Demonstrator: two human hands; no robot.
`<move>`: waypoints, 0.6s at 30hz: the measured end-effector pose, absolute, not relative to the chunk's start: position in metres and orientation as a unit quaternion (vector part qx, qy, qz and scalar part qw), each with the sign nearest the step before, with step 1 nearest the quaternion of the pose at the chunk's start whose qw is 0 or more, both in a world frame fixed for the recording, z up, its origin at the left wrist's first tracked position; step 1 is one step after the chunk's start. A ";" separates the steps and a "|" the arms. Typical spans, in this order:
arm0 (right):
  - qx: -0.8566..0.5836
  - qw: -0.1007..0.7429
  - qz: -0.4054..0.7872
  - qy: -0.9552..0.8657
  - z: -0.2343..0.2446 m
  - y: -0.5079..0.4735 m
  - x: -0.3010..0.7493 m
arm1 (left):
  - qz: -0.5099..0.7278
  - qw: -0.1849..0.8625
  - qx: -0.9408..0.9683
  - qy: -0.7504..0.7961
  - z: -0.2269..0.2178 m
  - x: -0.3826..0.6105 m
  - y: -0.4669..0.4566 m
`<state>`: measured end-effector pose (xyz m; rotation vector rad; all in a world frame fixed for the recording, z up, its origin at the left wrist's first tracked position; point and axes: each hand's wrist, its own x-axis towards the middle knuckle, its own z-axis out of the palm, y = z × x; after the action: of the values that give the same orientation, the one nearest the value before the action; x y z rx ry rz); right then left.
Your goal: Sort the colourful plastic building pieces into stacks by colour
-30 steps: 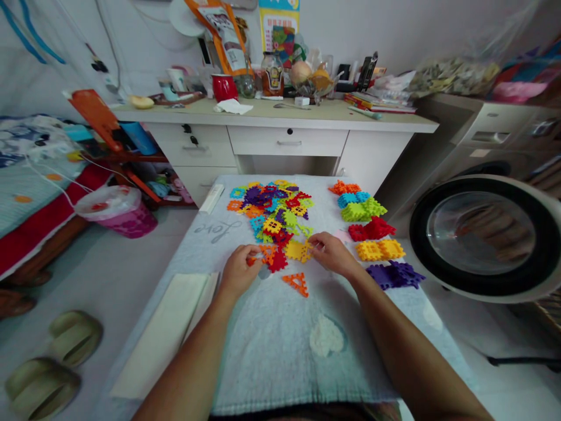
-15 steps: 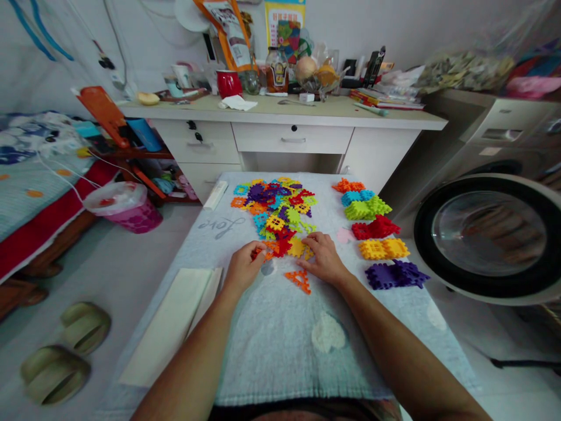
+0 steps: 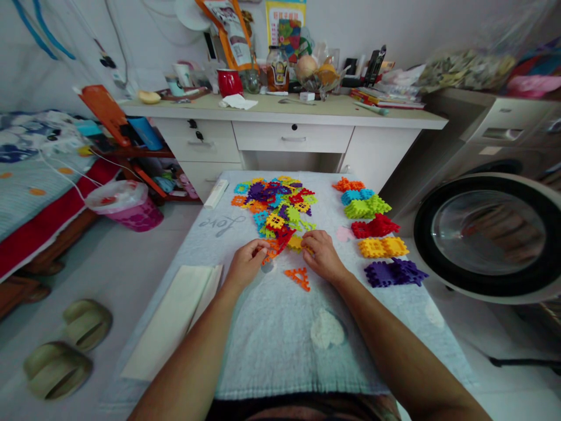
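Left hand [image 3: 244, 264] pinching orange piece [image 3: 270, 250]; right hand [image 3: 323, 256] curled against yellow piece [image 3: 295, 242], grip unclear; orange triangle [image 3: 298, 277] between wrists.

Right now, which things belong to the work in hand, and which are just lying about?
In hand: left hand, right hand, orange tile, yellow tile, mixed tile pile, orange triangle, colour-sorted stacks.
Lying about: white pad, remote, slippers, pink bin, red mug.
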<state>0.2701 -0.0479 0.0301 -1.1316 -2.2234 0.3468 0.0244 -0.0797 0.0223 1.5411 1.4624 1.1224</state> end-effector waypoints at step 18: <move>-0.552 0.273 0.144 -0.774 0.030 -0.037 0.287 | 0.399 0.159 0.641 0.636 0.013 0.015 -0.075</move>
<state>0.2872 -0.0371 0.0299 -1.4863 -2.0830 0.3879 0.0148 -0.0745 0.0129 1.8317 1.8177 1.1406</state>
